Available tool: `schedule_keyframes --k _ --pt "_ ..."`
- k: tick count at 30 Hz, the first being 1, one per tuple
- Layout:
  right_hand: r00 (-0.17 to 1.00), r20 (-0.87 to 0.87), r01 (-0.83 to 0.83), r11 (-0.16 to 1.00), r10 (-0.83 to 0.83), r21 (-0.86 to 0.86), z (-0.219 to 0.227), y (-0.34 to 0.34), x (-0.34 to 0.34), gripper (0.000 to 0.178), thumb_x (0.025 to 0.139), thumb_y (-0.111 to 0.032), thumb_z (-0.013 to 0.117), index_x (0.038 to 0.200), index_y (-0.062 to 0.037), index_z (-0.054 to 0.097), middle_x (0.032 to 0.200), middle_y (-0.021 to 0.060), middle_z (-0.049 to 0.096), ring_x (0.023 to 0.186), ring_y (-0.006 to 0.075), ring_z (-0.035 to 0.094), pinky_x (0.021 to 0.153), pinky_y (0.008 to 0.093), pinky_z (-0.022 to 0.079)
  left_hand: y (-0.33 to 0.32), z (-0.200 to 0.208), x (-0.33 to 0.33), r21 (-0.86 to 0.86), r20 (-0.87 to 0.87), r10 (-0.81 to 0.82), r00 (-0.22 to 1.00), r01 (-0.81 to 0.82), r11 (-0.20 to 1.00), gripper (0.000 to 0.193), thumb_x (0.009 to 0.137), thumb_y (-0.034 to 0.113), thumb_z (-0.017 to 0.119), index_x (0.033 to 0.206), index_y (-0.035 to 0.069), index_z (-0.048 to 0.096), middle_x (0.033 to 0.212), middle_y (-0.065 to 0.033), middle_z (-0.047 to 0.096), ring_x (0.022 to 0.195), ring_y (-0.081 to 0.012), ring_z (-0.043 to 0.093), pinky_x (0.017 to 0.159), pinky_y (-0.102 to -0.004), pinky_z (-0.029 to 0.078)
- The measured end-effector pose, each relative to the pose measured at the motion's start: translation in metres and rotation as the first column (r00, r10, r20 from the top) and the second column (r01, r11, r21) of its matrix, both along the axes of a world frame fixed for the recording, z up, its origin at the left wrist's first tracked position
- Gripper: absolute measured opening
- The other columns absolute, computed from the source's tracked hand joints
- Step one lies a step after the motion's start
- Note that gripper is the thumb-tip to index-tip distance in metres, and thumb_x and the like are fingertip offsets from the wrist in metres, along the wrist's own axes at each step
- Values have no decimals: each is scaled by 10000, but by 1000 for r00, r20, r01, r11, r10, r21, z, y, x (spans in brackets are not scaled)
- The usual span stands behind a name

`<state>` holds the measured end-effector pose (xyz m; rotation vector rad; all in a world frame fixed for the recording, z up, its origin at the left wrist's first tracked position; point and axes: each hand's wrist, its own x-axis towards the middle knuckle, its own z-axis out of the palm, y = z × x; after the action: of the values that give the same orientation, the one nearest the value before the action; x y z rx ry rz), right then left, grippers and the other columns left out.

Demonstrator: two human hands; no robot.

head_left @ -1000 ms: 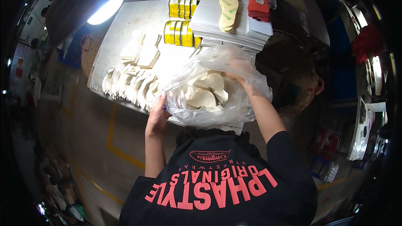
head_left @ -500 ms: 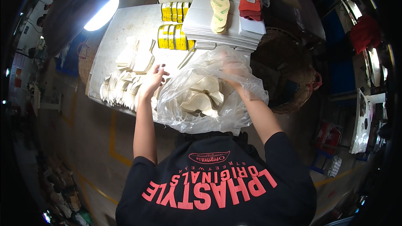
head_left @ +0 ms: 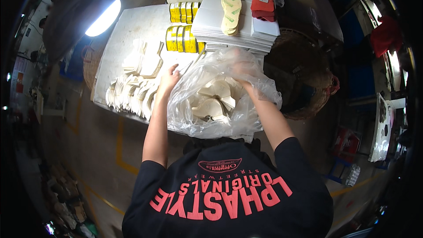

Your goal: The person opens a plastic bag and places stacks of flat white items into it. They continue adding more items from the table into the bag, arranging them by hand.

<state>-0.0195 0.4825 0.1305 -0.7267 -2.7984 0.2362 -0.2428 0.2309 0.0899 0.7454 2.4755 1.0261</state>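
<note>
A large clear plastic bag [head_left: 246, 119] lies on the white table [head_left: 132, 31] in front of me, holding several cream cut pieces [head_left: 213, 101]. My left hand [head_left: 169, 78] pinches the bag's upper left edge. Seen blurred through the film, my right hand [head_left: 241, 68] grips the bag's far rim. Just left of my left hand, more cream pieces stand in overlapping rows [head_left: 132, 93], with a small stack [head_left: 143, 59] behind them.
Yellow tape rolls [head_left: 183, 37] sit behind the bag. A stack of white sheets [head_left: 220, 33] carries a shoe insole [head_left: 231, 6] and a red item [head_left: 263, 4]. A wicker basket [head_left: 308, 83] stands at the right, another [head_left: 88, 64] at the table's left. A lamp [head_left: 103, 17] glows.
My left hand slid from the bag's near left side up to its far left edge. My right hand stayed on the far rim while the bag opened wider.
</note>
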Motion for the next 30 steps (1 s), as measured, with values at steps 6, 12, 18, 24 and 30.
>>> schedule_keyframes --k 6,12,18,24,30 --pt "998 34 -54 998 55 -21 32 -3 29 638 943 -443 660 1426 -40 551 1182 242 694 1094 405 682 979 497 532 -44 123 56 464 112 -13 994 -41 885 363 1048 48 500 1395 47 605 1339 -148 665 1271 -234 605 1105 -368 462" --pt "981 -12 -161 783 192 -600 81 -64 76 473 991 -360 657 1314 -18 608 1233 192 678 1172 322 644 1001 440 506 -70 184 159 456 208 -529 822 397 796 339 794 -70 489 1034 -4 719 1044 -123 725 986 -266 704 895 -435 539" --pt "907 -130 -290 370 401 -882 84 -136 79 384 967 -299 684 1166 29 657 1252 279 640 1116 365 645 925 430 534 -80 89 220 -288 144 -628 765 639 713 301 920 131 572 1204 38 604 1096 -218 716 968 -448 698 840 -543 554" --pt "918 78 -154 529 389 -834 21 -211 72 483 1005 -357 579 1145 104 625 1323 362 556 1187 476 602 1014 488 500 -106 14 218 -209 89 -573 815 577 789 328 937 258 611 1231 125 667 1085 -171 752 970 -413 724 816 -524 579" --pt "854 154 -143 509 497 -849 -16 -193 57 598 996 -404 459 1062 139 700 1064 399 678 1006 552 667 943 523 545 -77 1 244 -683 64 -585 809 463 565 439 935 330 587 1308 109 662 1359 -130 647 1366 -328 531 1086 -507 435"
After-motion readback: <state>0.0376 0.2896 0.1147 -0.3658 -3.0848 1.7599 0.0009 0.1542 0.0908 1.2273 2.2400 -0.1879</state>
